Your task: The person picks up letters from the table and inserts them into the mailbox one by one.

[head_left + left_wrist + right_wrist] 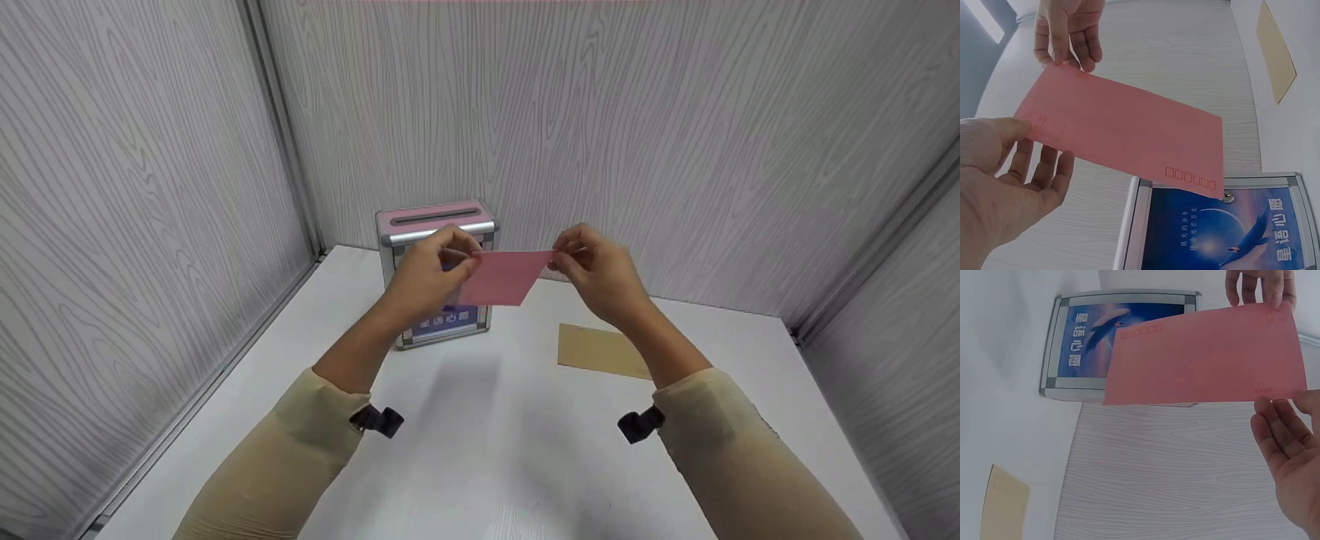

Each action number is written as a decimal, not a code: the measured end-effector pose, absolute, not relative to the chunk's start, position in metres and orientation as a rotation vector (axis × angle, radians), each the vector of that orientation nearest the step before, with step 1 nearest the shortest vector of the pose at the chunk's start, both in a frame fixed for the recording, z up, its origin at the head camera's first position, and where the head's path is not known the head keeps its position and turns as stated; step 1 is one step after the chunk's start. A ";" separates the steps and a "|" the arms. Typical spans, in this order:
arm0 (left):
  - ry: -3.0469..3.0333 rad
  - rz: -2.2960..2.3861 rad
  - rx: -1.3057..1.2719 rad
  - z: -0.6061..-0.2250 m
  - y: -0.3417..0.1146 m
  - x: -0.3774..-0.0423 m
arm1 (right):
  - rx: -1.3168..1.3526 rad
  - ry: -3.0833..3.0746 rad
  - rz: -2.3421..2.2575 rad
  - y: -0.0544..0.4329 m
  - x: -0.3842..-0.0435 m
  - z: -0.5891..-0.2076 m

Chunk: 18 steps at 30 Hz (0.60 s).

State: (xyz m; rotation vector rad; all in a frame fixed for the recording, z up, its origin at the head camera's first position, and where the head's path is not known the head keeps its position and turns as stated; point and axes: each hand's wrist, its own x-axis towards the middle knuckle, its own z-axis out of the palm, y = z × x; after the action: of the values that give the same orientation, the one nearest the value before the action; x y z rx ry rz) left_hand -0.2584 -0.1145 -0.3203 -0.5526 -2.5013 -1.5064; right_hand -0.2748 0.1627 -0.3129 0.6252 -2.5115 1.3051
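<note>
Both hands hold up a pink envelope above the table, in front of a box with a slotted pink top. In the head view my left hand pinches its left corner between thumb and fingers. My right hand pinches the opposite corner the same way. Printed postcode squares show on the envelope in the left wrist view. Behind it, the box has silver edges and a blue picture front with a whale and white characters. Part of that front is hidden by the left hand and the envelope.
A tan envelope lies flat on the white table, just left of the right forearm. Grey wood-grain panels wall the table at the back and on both sides. The box stands near the back panel, left of centre.
</note>
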 end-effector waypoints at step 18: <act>-2.268 -1.446 -0.524 -0.271 -0.129 -0.246 | 0.702 -2.195 1.284 0.131 -0.269 -0.270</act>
State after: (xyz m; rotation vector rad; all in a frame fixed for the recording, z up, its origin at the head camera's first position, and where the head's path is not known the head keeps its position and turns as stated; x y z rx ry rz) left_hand -0.2455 -0.1288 -0.2714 -0.5236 -2.2676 -1.4457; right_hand -0.2694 0.1310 -0.2701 0.7022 -2.1953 1.2844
